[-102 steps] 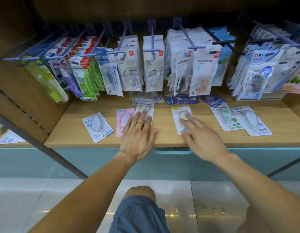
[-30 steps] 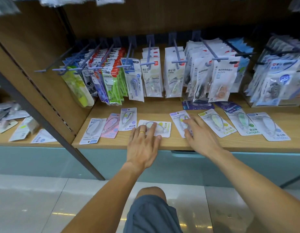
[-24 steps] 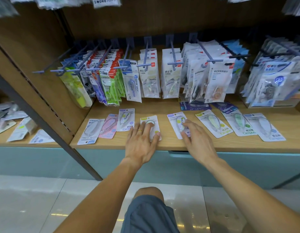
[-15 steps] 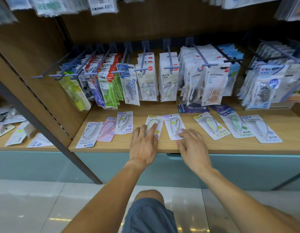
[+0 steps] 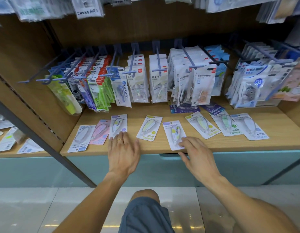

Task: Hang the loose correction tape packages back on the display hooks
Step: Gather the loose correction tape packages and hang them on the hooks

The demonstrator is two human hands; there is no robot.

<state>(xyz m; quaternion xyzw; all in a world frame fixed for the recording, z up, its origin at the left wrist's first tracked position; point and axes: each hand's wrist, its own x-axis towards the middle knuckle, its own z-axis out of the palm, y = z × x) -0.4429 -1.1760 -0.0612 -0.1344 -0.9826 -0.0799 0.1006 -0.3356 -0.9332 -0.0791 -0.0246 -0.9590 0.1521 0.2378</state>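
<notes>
The left hand (image 5: 123, 153) lies flat on the front of the wooden shelf (image 5: 204, 145), fingers straight and together, a gold ring (image 5: 119, 140) on one of them; its fingertips touch the bottom edge of a purple-topped Campus package (image 5: 118, 126). The right hand (image 5: 195, 154) reaches over the shelf lip with relaxed, spread fingers resting on the lower corner of another purple-topped package (image 5: 174, 134), which overhangs the shelf's front edge slightly.

"Campus" is readable on most of the loose cards, printed in green on the yellow-green package (image 5: 149, 127) between the two hands. Overhead, a hanging pack reads "MONO AIR" (image 5: 88, 11); red-and-green packs on the left hooks read "PLUS" (image 5: 96, 76).

Each loose package is a flat white card with a clear oval blister over the tape dispenser. Eight lie in a row along the shelf: a white one (image 5: 81, 137) and a pink one (image 5: 100, 132) left of the left hand, and three more, yellow-green (image 5: 202, 124), green (image 5: 227, 124) and pale blue (image 5: 249, 126), to the right of the right hand. Blue display hooks (image 5: 160, 64) above them carry hanging packs.
</notes>
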